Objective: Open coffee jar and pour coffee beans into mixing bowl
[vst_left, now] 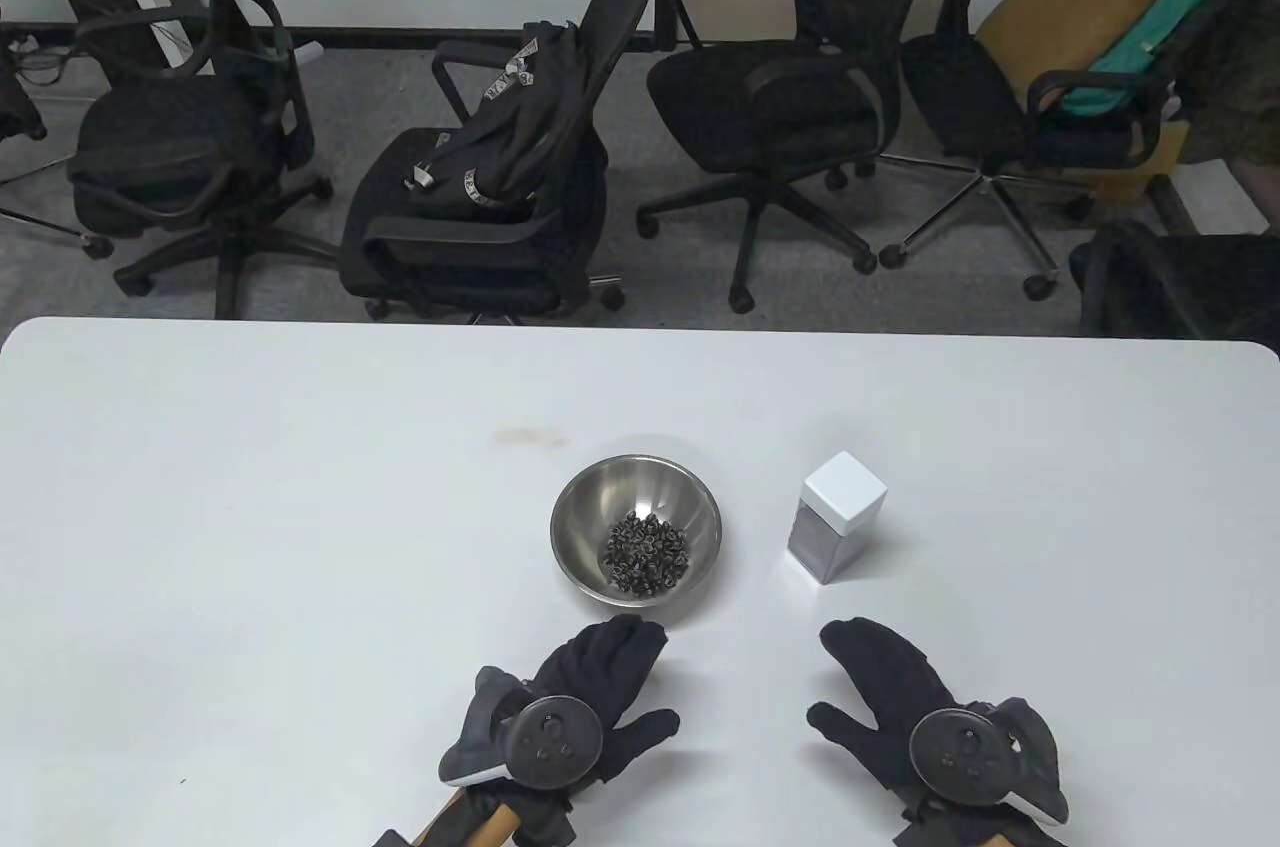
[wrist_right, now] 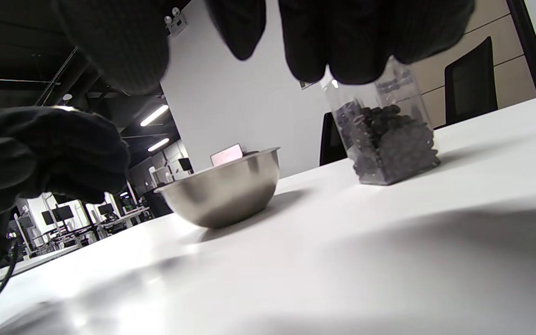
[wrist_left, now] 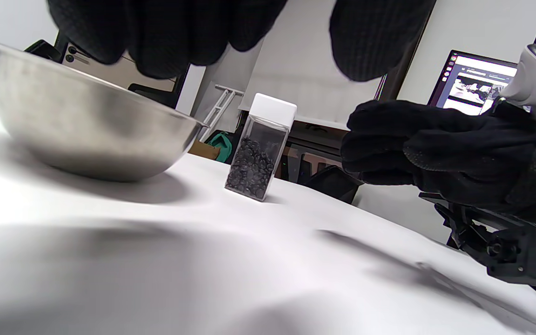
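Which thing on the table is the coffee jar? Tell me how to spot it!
Find the white table, then the shiny metal bowl near its middle. Just right of the bowl stands the coffee jar: tall, square and see-through, with dark beans inside. It is the only thing with a white lid.

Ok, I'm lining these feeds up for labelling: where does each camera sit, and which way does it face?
Table view: high, looking down at the table; left hand and right hand enter from below.
Left wrist view: low by the tabletop, facing mixing bowl and coffee jar; left fingers above, right hand across.
Right wrist view: low, facing the same two; right fingers above.
All views share bowl and jar.
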A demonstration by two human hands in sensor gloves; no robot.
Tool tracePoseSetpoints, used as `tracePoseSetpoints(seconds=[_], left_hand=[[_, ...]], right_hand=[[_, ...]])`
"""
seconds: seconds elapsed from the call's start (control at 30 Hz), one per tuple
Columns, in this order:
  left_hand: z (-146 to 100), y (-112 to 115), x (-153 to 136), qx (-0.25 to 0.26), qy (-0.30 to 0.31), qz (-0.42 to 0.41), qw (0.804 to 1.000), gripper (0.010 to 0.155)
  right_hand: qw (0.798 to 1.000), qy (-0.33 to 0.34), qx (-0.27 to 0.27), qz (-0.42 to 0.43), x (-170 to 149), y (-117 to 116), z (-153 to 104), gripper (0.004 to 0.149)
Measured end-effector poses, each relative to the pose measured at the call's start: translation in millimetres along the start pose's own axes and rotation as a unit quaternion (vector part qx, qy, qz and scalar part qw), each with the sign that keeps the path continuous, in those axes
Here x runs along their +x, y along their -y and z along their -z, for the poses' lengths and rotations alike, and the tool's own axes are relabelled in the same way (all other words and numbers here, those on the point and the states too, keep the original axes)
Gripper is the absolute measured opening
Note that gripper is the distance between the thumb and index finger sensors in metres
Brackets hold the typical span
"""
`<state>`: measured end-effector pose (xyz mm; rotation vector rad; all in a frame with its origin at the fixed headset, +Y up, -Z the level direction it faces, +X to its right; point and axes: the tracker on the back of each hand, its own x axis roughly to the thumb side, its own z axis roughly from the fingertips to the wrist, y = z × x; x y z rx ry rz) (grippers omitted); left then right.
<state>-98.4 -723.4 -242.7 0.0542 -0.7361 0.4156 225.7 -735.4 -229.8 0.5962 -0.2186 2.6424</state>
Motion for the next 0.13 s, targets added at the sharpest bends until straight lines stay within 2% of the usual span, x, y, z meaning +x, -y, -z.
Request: tracePoseSetpoints(seconds=[0.13], left_hand=[[0.2, 0.8, 0.5, -0.004, -0.001, 0.004, 1.0, 0.078]], right_hand=[[1.0, 0.001, 0.0, -0.002, 1.1, -0.2, -0.6, 0.072]])
